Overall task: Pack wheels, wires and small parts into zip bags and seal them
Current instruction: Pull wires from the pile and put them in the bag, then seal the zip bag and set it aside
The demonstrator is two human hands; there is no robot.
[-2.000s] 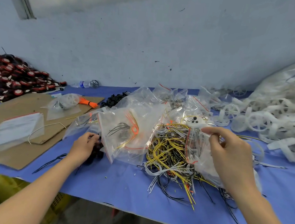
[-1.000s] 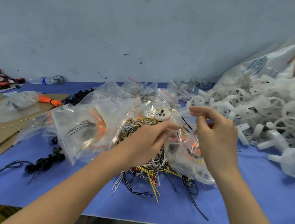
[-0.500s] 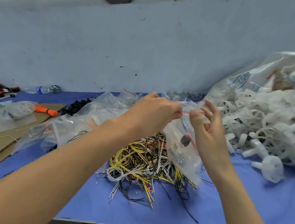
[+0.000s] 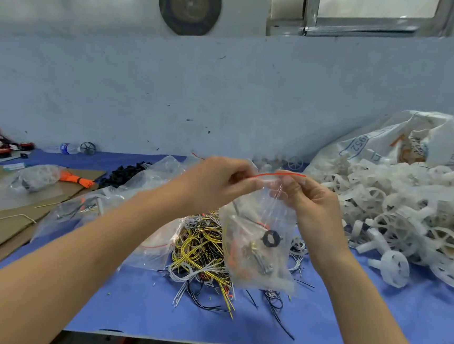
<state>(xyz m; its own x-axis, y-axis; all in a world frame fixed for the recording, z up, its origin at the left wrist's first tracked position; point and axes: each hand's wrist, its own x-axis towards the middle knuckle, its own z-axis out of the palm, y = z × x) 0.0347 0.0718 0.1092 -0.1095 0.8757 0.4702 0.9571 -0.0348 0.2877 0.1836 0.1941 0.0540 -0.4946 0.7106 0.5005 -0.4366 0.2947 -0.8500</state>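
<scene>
A blue table (image 4: 372, 321) fills the lower half of the view. At three o'clock on it lies a big heap of white plastic wheels (image 4: 397, 214) spilling from a printed sack (image 4: 382, 141). At nine o'clock a brown cardboard sheet (image 4: 10, 221) carries a small filled bag with an orange bundle (image 4: 75, 178) beside it. At the centre sits a tangle of yellow, white and black wires (image 4: 202, 254), with a pile of filled clear bags (image 4: 123, 212) just beside it toward ten o'clock.

Held in the air above the wires hangs a clear zip bag (image 4: 257, 246), with a black ring, metal bits and orange pieces at its bottom. The left hand (image 4: 216, 182) pinches the bag's red-striped top edge at its eleven o'clock corner, fingers curled round it. The right hand (image 4: 311, 198) pinches the same strip toward one o'clock, thumb and forefinger pressed on the seal.
</scene>
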